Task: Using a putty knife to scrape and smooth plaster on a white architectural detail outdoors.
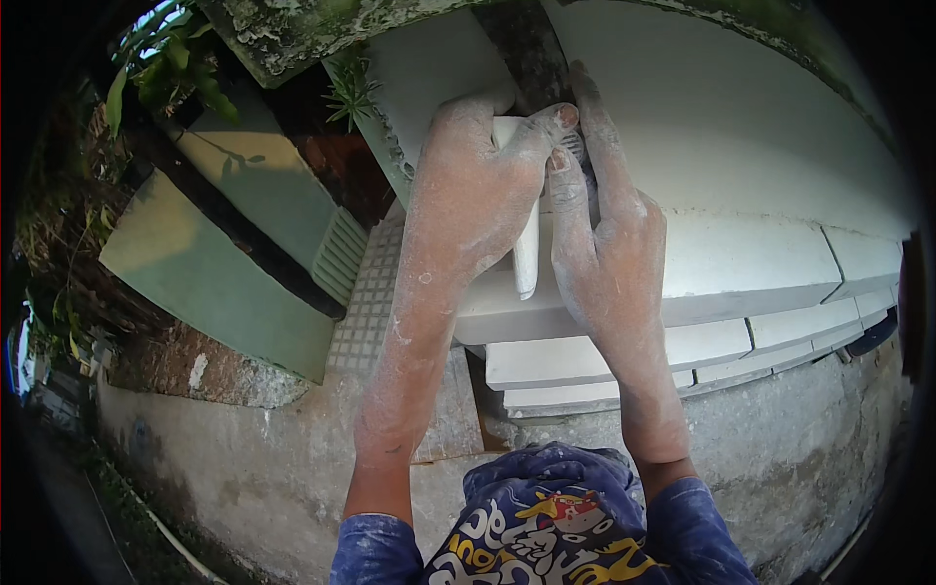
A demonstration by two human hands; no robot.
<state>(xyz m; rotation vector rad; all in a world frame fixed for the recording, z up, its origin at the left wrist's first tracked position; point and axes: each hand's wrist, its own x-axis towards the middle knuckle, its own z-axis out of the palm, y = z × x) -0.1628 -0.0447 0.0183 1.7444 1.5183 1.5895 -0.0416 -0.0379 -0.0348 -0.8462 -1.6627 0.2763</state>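
Both my hands are coated in white powder and meet over a white surface. My left hand (486,157) is closed around a long white piece (526,252), whose rounded lower end sticks out below the palm; its material is unclear. My right hand (610,212) is close beside it, thumb next to the left thumb and index finger stretched upward. A small grey ribbed thing (573,146) shows between the thumbs and that index finger. Whether the right hand grips it is hidden.
White slabs (753,256) lie stacked in stepped layers on the right. A dark strip (523,44) runs between white surfaces ahead. On the left are a pale green panel (219,270), a dark bar (227,219) and a tiled strip (373,292). Concrete floor (256,461) lies below.
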